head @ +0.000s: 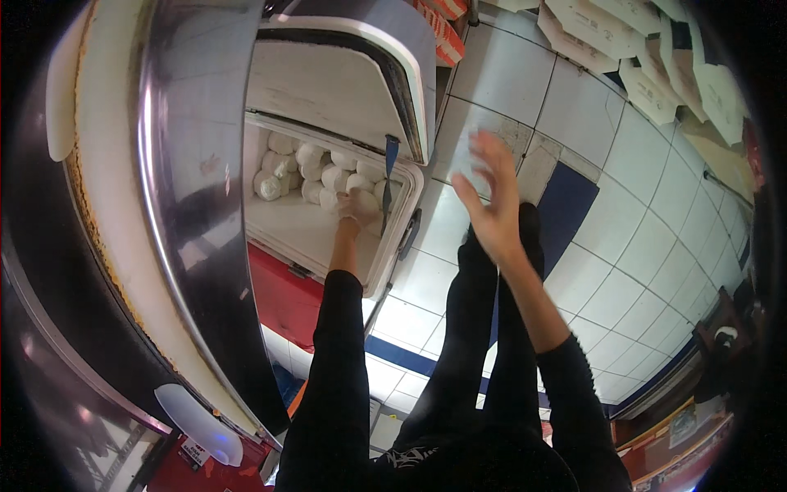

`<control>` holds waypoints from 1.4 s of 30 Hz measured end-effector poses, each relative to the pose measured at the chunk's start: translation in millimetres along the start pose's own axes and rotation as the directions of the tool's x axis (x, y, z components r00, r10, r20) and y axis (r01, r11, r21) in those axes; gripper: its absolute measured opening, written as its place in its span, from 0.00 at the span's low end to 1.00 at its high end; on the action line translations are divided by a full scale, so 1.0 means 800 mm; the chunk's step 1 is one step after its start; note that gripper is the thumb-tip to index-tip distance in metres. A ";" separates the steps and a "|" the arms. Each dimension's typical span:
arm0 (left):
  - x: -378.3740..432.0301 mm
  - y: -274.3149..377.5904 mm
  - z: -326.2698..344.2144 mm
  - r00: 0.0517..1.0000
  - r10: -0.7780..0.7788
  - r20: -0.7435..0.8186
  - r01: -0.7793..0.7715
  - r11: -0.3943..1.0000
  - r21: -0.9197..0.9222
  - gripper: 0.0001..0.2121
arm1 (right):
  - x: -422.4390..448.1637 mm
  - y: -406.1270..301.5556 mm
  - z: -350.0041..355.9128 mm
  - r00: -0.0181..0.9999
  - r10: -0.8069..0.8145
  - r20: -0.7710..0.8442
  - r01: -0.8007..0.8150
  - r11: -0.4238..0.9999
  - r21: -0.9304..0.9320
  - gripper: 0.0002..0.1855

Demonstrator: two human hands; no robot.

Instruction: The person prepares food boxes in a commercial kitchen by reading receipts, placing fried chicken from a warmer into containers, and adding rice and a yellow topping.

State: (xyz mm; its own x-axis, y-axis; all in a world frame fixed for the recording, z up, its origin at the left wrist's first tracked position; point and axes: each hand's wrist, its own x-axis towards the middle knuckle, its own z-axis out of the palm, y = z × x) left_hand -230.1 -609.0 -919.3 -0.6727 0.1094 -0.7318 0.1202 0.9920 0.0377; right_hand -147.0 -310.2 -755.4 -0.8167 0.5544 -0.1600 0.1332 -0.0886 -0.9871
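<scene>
Inside a red and white cooler box (pixel 406 203) lie several white, rounded bundles (pixel 335 177), heaped along the far side. One at the left (pixel 268 186) looks wrapped in clear plastic. My left hand (pixel 356 209) reaches down into the box and touches a bundle near the right end of the heap; whether its fingers are closed on it cannot be told. My right hand (pixel 492 190) is raised over the tiled floor, right of the box, with fingers apart and nothing in it. The box's lid (pixel 326 80) stands raised, with a blue strap (pixel 388 178) hanging from it.
A shiny metal counter edge (pixel 184 184) curves along the left. White floor tiles (pixel 584 270) with a dark blue band (pixel 562 203) lie to the right. Stacked flat cartons (pixel 652 67) are at the upper right, orange and white packages (pixel 442 37) beyond the lid.
</scene>
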 end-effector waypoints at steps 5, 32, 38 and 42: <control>-0.079 -0.064 -0.001 0.974 -0.163 -0.157 0.113 0.952 -0.285 0.28 | -0.110 -0.005 0.039 0.938 -0.022 0.347 0.006 0.999 0.046 0.27; -0.033 -0.165 0.001 0.817 -0.448 -0.362 -0.344 0.126 -0.931 0.25 | 0.057 -0.097 0.007 0.743 -0.069 0.666 -0.463 0.665 0.586 0.48; -0.313 0.081 0.045 0.829 -0.045 -0.557 -0.448 0.543 -0.710 0.19 | 0.023 -0.171 -0.044 0.497 0.056 0.866 -0.380 0.911 0.159 0.39; -0.445 0.288 -0.101 0.963 0.106 -0.249 -0.268 0.242 -0.932 0.11 | 0.018 -0.241 -0.159 0.499 0.160 0.852 -0.363 0.931 0.037 0.34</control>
State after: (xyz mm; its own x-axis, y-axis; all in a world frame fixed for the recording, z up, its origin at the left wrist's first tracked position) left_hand -22.0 -414.2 -594.7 -0.8168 0.2265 -0.5306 -0.4711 0.2690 0.8400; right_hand -113.1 -180.3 -567.4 -0.8642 -0.4427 -0.2390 0.3993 -0.3146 -0.8611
